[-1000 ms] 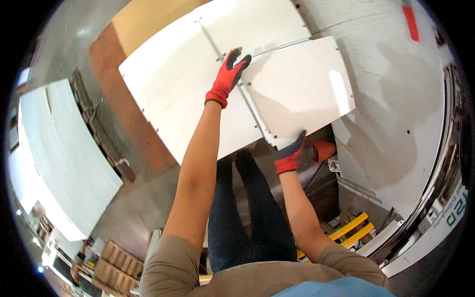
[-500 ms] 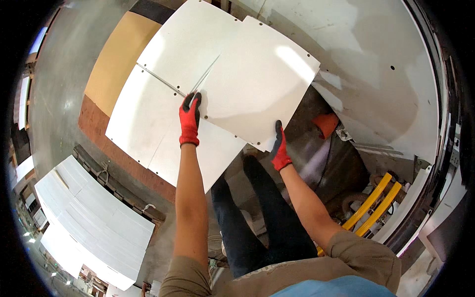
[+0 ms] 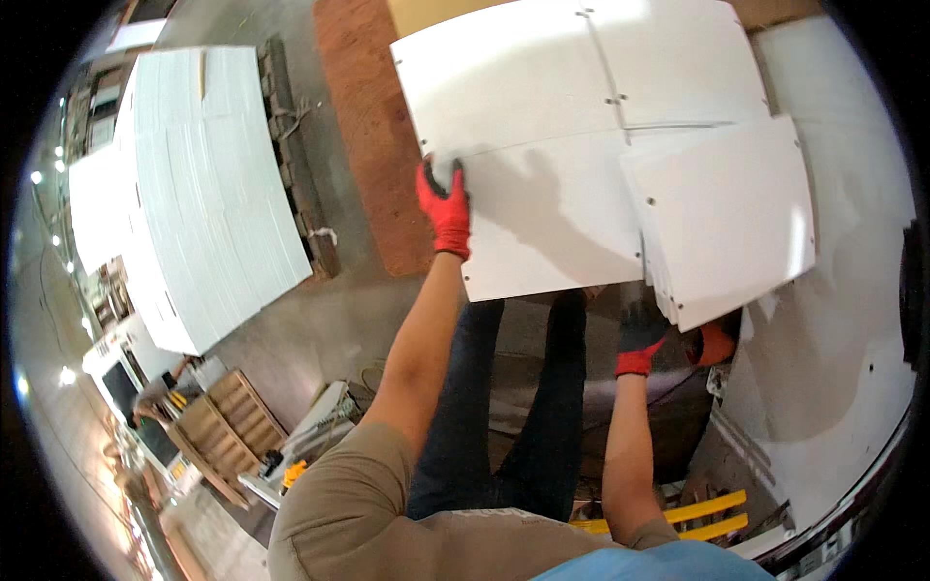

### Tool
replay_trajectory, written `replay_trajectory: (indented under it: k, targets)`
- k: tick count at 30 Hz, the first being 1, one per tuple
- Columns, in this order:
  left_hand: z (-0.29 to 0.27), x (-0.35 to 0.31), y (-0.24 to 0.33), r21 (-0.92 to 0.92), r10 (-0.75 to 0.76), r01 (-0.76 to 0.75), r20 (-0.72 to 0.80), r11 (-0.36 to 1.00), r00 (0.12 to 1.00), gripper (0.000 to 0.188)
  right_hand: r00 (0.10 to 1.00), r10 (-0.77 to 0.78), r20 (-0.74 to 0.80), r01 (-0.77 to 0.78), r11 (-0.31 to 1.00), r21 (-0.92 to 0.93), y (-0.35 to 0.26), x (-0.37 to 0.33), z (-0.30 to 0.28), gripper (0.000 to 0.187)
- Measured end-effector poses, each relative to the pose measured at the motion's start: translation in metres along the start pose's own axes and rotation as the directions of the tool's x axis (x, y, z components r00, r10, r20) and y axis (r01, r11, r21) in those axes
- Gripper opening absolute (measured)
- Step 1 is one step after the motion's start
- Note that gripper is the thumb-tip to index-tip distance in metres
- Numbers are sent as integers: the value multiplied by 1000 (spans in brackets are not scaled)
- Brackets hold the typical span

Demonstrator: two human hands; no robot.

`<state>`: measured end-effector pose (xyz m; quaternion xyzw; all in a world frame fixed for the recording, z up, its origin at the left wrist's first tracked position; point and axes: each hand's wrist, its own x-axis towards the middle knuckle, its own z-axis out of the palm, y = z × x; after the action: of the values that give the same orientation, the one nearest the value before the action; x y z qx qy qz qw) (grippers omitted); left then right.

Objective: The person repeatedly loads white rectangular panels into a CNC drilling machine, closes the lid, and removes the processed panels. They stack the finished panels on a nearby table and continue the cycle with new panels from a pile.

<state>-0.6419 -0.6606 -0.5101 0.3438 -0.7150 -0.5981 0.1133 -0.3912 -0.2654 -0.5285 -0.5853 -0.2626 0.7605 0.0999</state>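
Note:
White flat panels with small dark holes near their edges lie stacked before me. My left hand, in a red glove with black fingertips, is at the left edge of the near panel. Its thumb and fingers are spread apart. A second group of white panels lies at the right, slightly fanned and skewed, overlapping the others. My right hand, gloved alike, is beside the near left corner of this group. Its fingers are dark and blurred, so whether they grip the panels cannot be made out.
A reddish-brown board extends out from under the panels at the left. Farther left stands a big stack of white sheets beside a dark pallet edge. A white wall-like panel rises at the right, with an orange object and yellow bars near it.
My view has turned left. My left hand has moved from the panels' middle seam to their left edge. The right-hand panel group now sits lower right, and my right hand has shifted to its near left corner.

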Motion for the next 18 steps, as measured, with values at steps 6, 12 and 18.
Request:
replay_trajectory:
  k: [6,12,18]
  targets:
    - [-96,66,-65,-3,-354,387,394,922,848,53,923,339,182,-323,940,-111,105,-38,20,47]
    - [-52,49,-66,-154,-378,451,351,879,857,59,911,376,169,-340,917,-208,133,-25,76,70]
    - [-74,-6,-89,-124,-496,561,341,819,799,65,969,171,179,-119,956,-267,140,-21,77,77]
